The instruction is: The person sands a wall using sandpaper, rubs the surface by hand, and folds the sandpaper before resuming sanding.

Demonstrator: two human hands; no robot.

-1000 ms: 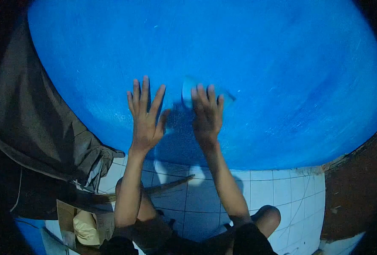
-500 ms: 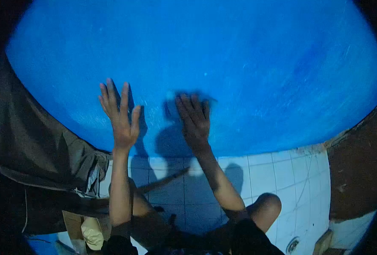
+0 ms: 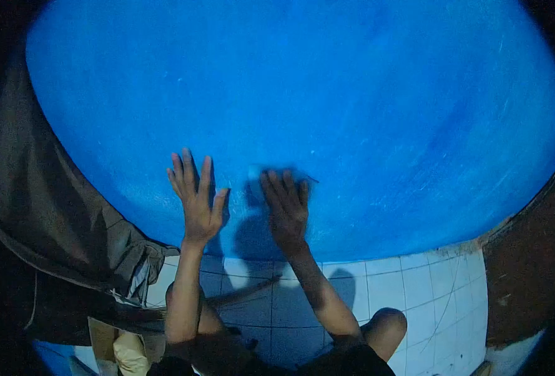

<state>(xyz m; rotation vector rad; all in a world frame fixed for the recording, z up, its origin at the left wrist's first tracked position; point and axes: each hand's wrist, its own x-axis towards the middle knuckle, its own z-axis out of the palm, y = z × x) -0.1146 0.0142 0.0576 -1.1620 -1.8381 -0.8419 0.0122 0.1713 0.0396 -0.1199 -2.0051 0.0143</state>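
Note:
A bright blue painted wall (image 3: 365,113) fills the upper view. My left hand (image 3: 199,210) lies against its lower part with fingers spread and nothing in it. To its right, my right hand (image 3: 288,210) is pressed to the wall, fingers close together and pointing up. Under those fingertips is a thin, dark flat piece (image 3: 309,178), its edge poking out at the right. The piece is blurred and mostly covered by my fingers and shadow, so its kind does not show.
White floor tiles (image 3: 384,282) meet the wall's bottom edge. A dark cloth (image 3: 58,207) hangs at left, above an open cardboard box (image 3: 102,341) holding a pale yellow bag (image 3: 130,354). A brown panel (image 3: 525,269) stands at right. My bent knee (image 3: 387,323) rests near the tiles.
The view has tilted up, so wall, hands and floor all sit lower in the picture. My hands stay at nearly the same places on the wall.

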